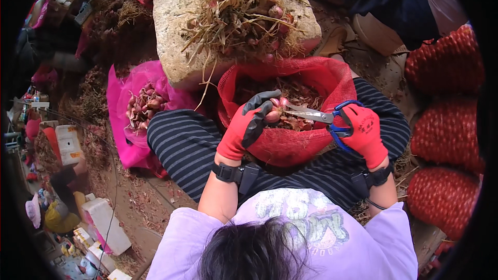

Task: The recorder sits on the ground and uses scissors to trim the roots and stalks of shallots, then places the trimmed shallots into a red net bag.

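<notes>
Pinched in the gloved fingers of my left hand are a few reddish shallots. My right hand, in a red glove, grips the blue handles of a pair of scissors. The blades point left and reach the shallots; whether they are parted is hard to tell. Both hands are over an open red mesh sack between my legs, with dry skins and trimmings inside. Beyond the sack, a bunch of dried shallots with stalks lies on a pale block.
A pink plastic bag holding loose shallots stands left of my knee. Full red mesh sacks line the right side. White foam boxes are at the lower left. Another person's dark clothing shows at the top right.
</notes>
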The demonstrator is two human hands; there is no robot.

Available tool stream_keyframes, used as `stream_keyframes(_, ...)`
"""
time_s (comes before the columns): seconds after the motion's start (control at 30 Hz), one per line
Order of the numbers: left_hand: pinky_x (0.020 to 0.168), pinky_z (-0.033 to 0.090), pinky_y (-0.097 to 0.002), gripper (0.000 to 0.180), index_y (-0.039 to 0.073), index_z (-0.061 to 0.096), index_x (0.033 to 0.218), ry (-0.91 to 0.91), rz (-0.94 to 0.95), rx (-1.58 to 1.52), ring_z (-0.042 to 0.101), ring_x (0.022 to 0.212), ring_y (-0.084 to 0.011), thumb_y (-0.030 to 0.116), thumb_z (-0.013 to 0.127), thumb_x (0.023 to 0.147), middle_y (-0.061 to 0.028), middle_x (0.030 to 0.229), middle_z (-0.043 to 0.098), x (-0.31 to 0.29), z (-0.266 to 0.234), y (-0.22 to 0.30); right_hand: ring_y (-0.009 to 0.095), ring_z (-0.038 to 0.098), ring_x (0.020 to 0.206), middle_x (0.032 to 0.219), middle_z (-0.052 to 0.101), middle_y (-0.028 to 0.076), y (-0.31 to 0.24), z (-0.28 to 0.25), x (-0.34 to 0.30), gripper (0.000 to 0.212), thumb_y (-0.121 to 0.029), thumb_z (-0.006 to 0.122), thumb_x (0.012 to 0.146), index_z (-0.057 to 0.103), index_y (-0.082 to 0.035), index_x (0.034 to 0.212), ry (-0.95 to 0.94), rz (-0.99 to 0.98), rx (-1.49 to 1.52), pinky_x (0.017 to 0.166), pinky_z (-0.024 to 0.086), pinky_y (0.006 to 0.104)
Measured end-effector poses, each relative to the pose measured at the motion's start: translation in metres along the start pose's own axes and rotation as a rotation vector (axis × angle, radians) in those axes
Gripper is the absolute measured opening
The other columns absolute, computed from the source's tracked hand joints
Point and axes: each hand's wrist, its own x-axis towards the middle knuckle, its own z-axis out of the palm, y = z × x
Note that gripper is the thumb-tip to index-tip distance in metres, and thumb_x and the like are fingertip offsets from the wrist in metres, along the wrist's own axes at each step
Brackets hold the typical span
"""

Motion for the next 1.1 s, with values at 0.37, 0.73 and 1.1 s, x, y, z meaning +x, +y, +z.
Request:
stream_keyframes(0.37,0.076,0.042,-0.0205,0.032,0.001,0.053,0.118,-0.050,-0.062,0.071,0.050,0.081,-0.0071,0.013,0.057,0.088,0.0001,0.096,0.057,0.004,0.004,-0.006,0.025,0.058,0.074,0.081,0.058,0.006,0.005,-0.019,0.008,0.032,-0.026,0.072,0.064,0.057,-0.009,0.086,-0.072,-0.142,-0.170,0.062,0.046,0.0360)
stream_keyframes(0.73,0.074,0.042,-0.0227,0.035,0.000,0.055,0.113,-0.123,0.032,0.347,0.051,0.079,-0.0092,0.025,0.056,0.089,-0.0014,0.091,0.059,0.001,0.006,-0.010,0.020,0.058,0.066,0.077,0.057,0.003,0.013,-0.009,-0.005,0.029,-0.028,0.073,0.064,0.058,-0.011,0.082,-0.050,-0.222,-0.218,0.056,0.044,0.0336)
stream_keyframes(1.1,0.067,0.045,-0.0237,0.032,0.001,0.059,0.105,-0.229,0.009,0.466,0.052,0.074,-0.0078,0.027,0.056,0.088,-0.0036,0.088,0.059,0.005,0.000,-0.017,0.026,0.058,0.079,0.086,0.058,0.006,-0.004,-0.027,0.005,0.038,-0.031,0.073,0.066,0.057,-0.008,0.092,-0.054,-0.201,-0.085,0.066,0.047,0.0355)
